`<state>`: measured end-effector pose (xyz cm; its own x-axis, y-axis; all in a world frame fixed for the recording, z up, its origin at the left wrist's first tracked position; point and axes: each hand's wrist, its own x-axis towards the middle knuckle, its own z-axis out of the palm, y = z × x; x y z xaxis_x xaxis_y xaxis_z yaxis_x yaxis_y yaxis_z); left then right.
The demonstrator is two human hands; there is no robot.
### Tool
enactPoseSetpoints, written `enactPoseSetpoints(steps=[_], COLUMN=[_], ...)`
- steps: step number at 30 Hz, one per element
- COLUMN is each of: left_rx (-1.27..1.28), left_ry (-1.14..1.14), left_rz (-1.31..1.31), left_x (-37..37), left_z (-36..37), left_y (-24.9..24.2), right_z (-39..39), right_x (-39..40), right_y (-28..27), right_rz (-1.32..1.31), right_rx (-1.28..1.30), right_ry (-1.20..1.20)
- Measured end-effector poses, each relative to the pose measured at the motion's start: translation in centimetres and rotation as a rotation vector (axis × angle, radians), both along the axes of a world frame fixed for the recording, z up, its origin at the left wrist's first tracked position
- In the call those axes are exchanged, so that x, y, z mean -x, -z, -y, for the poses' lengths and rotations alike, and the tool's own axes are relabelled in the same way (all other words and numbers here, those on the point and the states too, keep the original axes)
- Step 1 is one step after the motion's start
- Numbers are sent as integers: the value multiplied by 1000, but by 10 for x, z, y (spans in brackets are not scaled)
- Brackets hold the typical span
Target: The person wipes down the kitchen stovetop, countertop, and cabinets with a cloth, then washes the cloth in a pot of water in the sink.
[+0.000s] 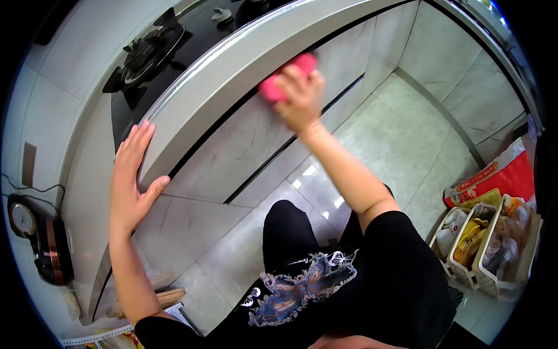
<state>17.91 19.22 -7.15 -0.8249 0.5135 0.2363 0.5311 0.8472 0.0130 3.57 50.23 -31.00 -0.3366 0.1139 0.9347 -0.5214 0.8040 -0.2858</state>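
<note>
My right hand [299, 96] is closed around a pink sponge [272, 88], blurred by motion, and holds it against the top of the marble-patterned drawer front [250, 136], just under the counter's edge. My left hand [135, 174] rests flat on the pale countertop edge [192, 113], holding nothing, with the thumb spread away from the fingers. Its fingertips lie beside the black glass cooktop [125, 110]. A dark horizontal gap [270, 163] runs between the drawer fronts, below and left of my right hand.
A black burner grate [148, 55] stands on the cooktop. At left, a dark appliance [49, 247] with a cord sits on the counter. White baskets [485, 250] of bagged goods and a red bag [494, 177] stand at right. Pale floor tiles [401, 122] lie below.
</note>
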Motion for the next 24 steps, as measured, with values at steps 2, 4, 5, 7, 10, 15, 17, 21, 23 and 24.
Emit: enactPoseSetpoints(steps=[2,4,5,7,10,15,17,21,23,24], left_rx=[4,42,45,7,1,71,64,44,5,4], left_ry=[-9,-22,-20,-7,-14,-37,0,-26,15,30], left_rz=[7,-3,-5,-19,-19,30,-38,-38,-56,-65], left_x=[2,4,4,6,7,5,5,6,8,9], left_z=[0,-3,-2,-1,-2,-1,0,8,11,12], left_y=[-2,-3,-1,1,3,-2,2,8,10,10], right_z=[-66,-126,-151,-195,-254,-294,-243,-97,6,56], right_x=[38,78,95,130,176,215,180,109,44,10], right_y=[2,7,11,15,20,38,17,16,13,13], right_rz=[39,-6,13,30,92,244,74,-28,-61,34], right_rx=[74,89,112,172,300,653,665,539,490,519], right_ry=[123,204,231,268,198,62,-35,125,41,14])
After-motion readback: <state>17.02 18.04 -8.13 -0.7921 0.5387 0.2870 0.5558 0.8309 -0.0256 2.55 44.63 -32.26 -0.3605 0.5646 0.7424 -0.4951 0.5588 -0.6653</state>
